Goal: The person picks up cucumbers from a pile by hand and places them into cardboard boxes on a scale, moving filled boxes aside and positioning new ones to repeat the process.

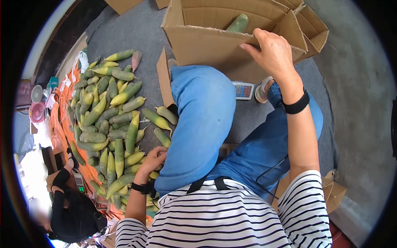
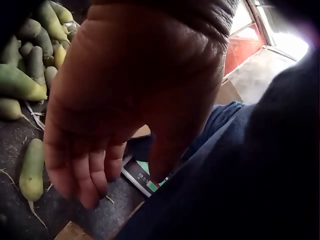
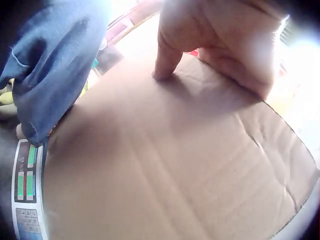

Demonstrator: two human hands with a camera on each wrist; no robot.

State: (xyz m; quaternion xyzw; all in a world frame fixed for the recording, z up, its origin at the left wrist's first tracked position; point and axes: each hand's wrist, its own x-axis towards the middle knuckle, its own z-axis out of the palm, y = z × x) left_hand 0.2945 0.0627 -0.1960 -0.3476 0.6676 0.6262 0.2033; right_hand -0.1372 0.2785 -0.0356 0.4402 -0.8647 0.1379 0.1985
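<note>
A black-and-white striped shirt (image 1: 223, 215) lies nearest the camera, across the lower middle of the head view, with bent legs in blue jeans (image 1: 202, 120) above it. At the upper right, the right grip (image 1: 275, 51) grasps the near wall of an open cardboard box (image 1: 206, 47), thumb on the outer face and fingers over the top edge. One green radish (image 1: 238, 23) is inside the box, near that edge; how deep it sits cannot be told.

The left grip (image 1: 155, 160) is released, its fingers loosely bent and holding nothing, beside the thigh at the lower middle left. Left of it, a large pile of green and yellowish radishes (image 1: 109, 109) covers the left part of the frame, partly over an orange sheet (image 1: 89, 168). A scale (image 1: 243, 90) with a keypad shows just below the box, between the legs. At the lower left, another person in black (image 1: 76, 215) is bent low.
</note>
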